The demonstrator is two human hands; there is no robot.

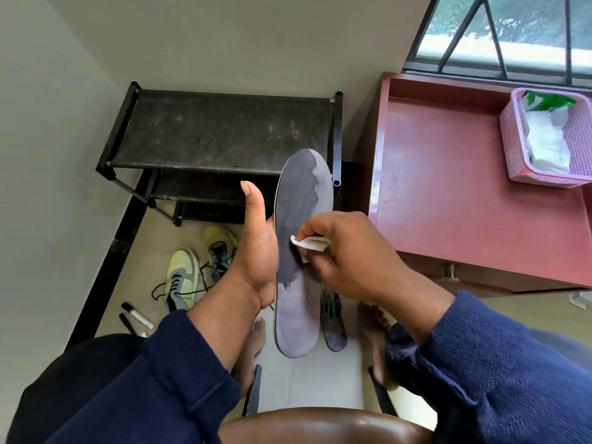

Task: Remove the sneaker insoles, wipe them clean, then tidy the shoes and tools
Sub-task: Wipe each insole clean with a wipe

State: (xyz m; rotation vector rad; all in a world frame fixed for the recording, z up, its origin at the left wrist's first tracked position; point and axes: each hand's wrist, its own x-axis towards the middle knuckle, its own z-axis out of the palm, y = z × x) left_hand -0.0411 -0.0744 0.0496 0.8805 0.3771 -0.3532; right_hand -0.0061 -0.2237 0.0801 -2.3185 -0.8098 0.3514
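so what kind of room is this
Probably a corner of a home, near an entry or bedroom: a black shoe rack against the wall, sneakers on the tiled floor, and a red cabinet under a barred window.

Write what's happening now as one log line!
step: wiping | left hand: holds insole | right hand: pinches wipe on insole

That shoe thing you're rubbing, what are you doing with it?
A person is cleaning a grey sneaker insole. The left hand holds it up by its edge, thumb raised, while the right hand pinches a white wipe against its middle. Part of the surface looks darker, as if damp. A second insole lies on the floor behind it, and the two sneakers sit by the shoe rack.
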